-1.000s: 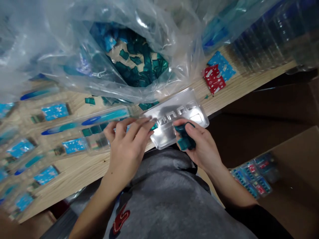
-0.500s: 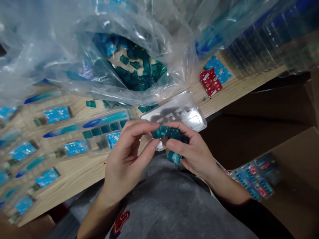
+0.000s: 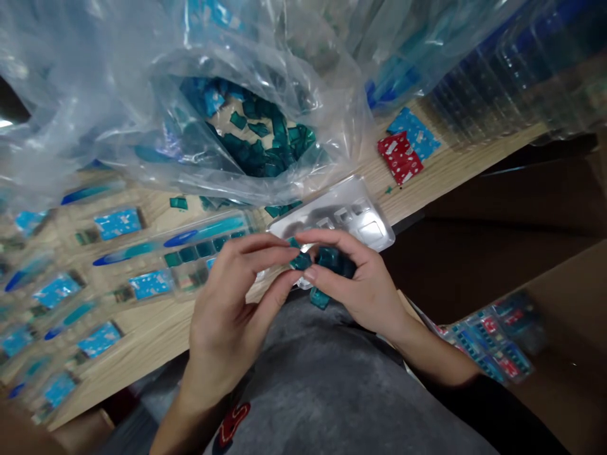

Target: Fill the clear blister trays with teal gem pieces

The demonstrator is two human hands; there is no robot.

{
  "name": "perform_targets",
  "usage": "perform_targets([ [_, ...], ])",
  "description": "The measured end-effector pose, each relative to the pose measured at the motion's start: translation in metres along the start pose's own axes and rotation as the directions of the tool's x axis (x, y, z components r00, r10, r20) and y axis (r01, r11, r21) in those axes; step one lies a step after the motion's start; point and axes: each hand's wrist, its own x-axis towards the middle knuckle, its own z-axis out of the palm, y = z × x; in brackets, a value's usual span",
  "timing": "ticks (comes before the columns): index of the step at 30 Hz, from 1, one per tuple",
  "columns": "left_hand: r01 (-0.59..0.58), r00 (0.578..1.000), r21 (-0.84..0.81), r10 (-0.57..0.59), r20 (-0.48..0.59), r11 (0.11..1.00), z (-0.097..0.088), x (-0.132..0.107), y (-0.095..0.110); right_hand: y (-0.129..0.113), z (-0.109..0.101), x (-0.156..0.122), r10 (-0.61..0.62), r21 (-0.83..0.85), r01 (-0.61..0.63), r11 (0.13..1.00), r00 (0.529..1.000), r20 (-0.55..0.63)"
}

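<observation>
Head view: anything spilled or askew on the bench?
Yes. A few loose teal pieces lie on the wooden table just outside the clear bag, seemingly spilled from its mouth. The blister tray sits skewed, a corner apparently overhanging the table edge. The left hand and right hand pinch a teal cluster.

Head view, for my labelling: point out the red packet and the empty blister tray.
red packet (image 3: 399,158): head view, centre of its face.
empty blister tray (image 3: 373,231): head view, its large end pocket.
</observation>
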Motion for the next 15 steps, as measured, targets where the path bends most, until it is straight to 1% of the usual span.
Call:
perform_targets([
  [2, 0.022, 1.000, -0.057, -0.020, 0.019, 0.998, -0.001, -0.001, -0.001, -0.001, -0.001, 0.000, -0.032, -0.007, 0.033, 0.999, 0.999, 0.040],
  [5, 0.049, 0.993, -0.122, -0.036, 0.111, 0.991, -0.006, -0.002, -0.002, -0.001, -0.007, -0.001, -0.040, -0.006, 0.041, 0.999, 0.990, 0.134],
  [8, 0.048, 0.972, -0.081, -0.028, 0.232, 0.996, -0.012, -0.001, -0.001, 0.001, -0.015, -0.003, -0.002, -0.005, 0.004, 1.000, 0.960, 0.281],
  [10, 0.062, 0.954, -0.090, -0.033, 0.297, 0.994, -0.014, -0.002, 0.000, 0.002, -0.021, -0.005, 0.016, -0.005, -0.015, 1.000, 0.933, 0.360],
  [12, 0.096, 0.945, -0.150, -0.043, 0.323, 0.984, -0.012, -0.003, 0.001, 0.003, -0.026, -0.006, 0.028, -0.014, -0.024, 1.000, 0.922, 0.387],
  [15, 0.147, 0.946, -0.268, -0.057, 0.319, 0.952, -0.008, -0.004, 0.000, 0.003, -0.027, -0.008, 0.048, -0.037, -0.037, 0.999, 0.925, 0.377],
])
